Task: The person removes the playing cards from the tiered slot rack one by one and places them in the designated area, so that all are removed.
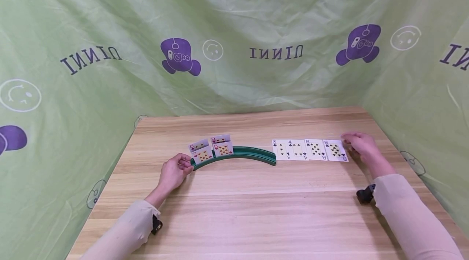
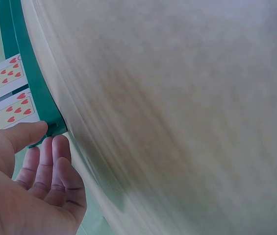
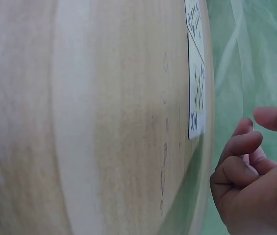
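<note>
A curved green card holder (image 1: 253, 154) lies on the table with several playing cards standing in it at its left part. The seven of hearts (image 1: 203, 155) and the eight of hearts (image 1: 223, 149) stand in front; a five (image 1: 198, 145) and a nine (image 1: 220, 138) stand behind. My left hand (image 1: 175, 172) pinches the holder's left end, thumb on its front edge in the left wrist view. Right of the holder, several black-suit cards lie face up in a row. My right hand (image 1: 360, 144), fingers loosely curled and holding nothing, hovers beside the rightmost eight (image 1: 335, 150).
The row also has a three (image 1: 280, 150), a four (image 1: 298, 150) and another eight (image 1: 316, 150), edges close together. The wooden table (image 1: 249, 211) meets a green printed curtain (image 1: 234, 84) at its back and sides.
</note>
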A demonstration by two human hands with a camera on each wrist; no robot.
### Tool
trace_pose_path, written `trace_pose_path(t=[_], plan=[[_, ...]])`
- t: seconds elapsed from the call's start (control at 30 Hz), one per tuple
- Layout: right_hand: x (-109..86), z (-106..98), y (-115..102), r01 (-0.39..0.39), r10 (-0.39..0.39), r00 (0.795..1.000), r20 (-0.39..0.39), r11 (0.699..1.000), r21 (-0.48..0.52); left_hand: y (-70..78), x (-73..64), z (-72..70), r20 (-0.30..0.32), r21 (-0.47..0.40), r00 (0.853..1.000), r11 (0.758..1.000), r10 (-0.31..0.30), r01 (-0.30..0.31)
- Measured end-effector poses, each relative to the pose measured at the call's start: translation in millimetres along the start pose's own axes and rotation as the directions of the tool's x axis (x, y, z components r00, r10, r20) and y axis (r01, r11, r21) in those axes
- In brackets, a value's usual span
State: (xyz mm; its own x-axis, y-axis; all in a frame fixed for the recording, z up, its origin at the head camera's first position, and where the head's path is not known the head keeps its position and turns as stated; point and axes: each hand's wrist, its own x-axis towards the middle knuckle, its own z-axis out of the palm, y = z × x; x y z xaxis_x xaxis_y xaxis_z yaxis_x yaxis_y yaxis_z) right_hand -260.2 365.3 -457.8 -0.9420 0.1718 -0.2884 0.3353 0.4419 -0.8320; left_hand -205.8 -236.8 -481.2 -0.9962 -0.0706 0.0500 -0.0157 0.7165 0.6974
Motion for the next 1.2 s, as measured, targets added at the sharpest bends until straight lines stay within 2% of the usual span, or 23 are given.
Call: trace_pose_path(t=[0.37, 0.73, 0.93, 1.2], plan=[[-6.5, 13.8, -12.3, 0.018, -0.019, 0.998, 0.066, 1.000, 0.013, -0.2, 0.2, 1.0, 0.007, -0.004, 1.000, 1.000, -0.009, 0.009], [-13.1, 44.6, -35.9, 0.085, -0.089, 0.985, 0.150, 0.996, 0.028, -0.7, 1.0, 0.0, -0.007, 0.001, 1.000, 1.000, 0.009, -0.009], [-17.0, 65.1, -51.0, 0.121, -0.134, 0.975, 0.177, 0.989, 0.080, -0.5, 0.6, 0.3, -0.006, 0.002, 1.000, 1.000, 0.002, -0.002], [-19.7, 86.1, -68.6, 0.129, -0.159, 0.969, 0.190, 0.978, 0.161, -0.2, 0.9, -0.3, -0.001, 0.006, 1.000, 1.000, 0.001, -0.001]])
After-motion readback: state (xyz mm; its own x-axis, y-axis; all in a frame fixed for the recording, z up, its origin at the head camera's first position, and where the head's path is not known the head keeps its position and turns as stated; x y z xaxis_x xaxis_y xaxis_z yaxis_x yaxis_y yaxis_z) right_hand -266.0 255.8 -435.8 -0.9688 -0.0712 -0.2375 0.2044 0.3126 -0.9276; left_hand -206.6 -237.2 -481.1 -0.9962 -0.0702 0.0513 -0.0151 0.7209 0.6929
